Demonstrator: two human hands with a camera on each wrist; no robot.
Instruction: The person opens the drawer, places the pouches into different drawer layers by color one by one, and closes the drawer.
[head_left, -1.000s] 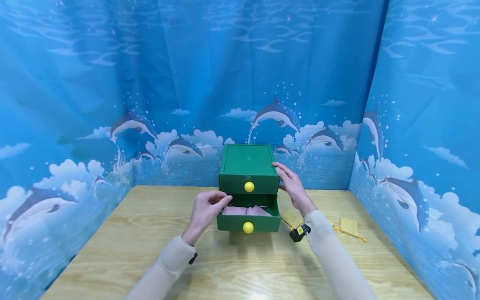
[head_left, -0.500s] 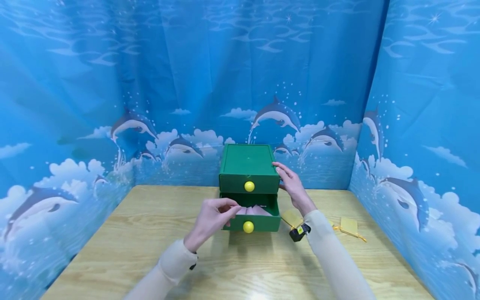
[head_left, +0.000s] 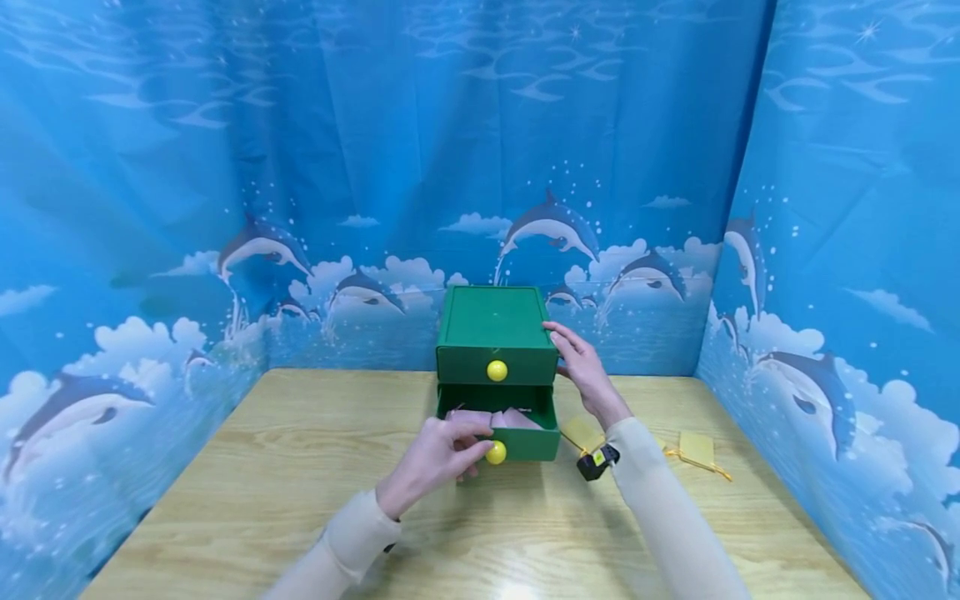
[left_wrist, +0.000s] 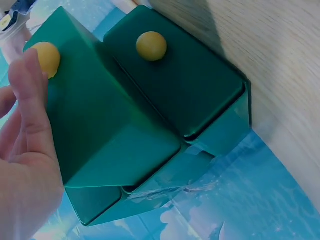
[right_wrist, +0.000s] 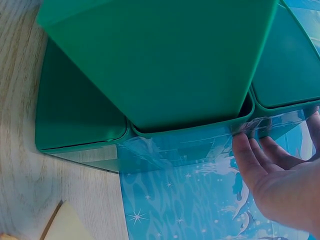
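A green cabinet (head_left: 495,317) with yellow knobs stands on the table, its middle drawer (head_left: 532,444) pulled out. Pinkish fabric-like pieces (head_left: 472,417) lie inside that drawer. My left hand (head_left: 435,458) is at the drawer's yellow knob (head_left: 497,453), thumb and forefinger at its upper left; the left wrist view shows these fingers fairly straight, partly covering the knob (left_wrist: 47,59). Whether they press on it is hard to tell. My right hand (head_left: 587,375) rests on the cabinet's right side, its fingers extended along the edge in the right wrist view.
Yellow drawstring pouches lie on the table to the right, one pouch (head_left: 583,435) beside the cabinet and another pouch (head_left: 697,450) farther out. Below the pulled-out drawer, a lower drawer (left_wrist: 175,75) sits closed. A blue dolphin curtain (head_left: 360,167) hangs behind the table.
My left hand has moved right and down, from the left edge of the pulled-out drawer to its knob. The right hand has stayed against the cabinet, and the drawer has hardly moved.
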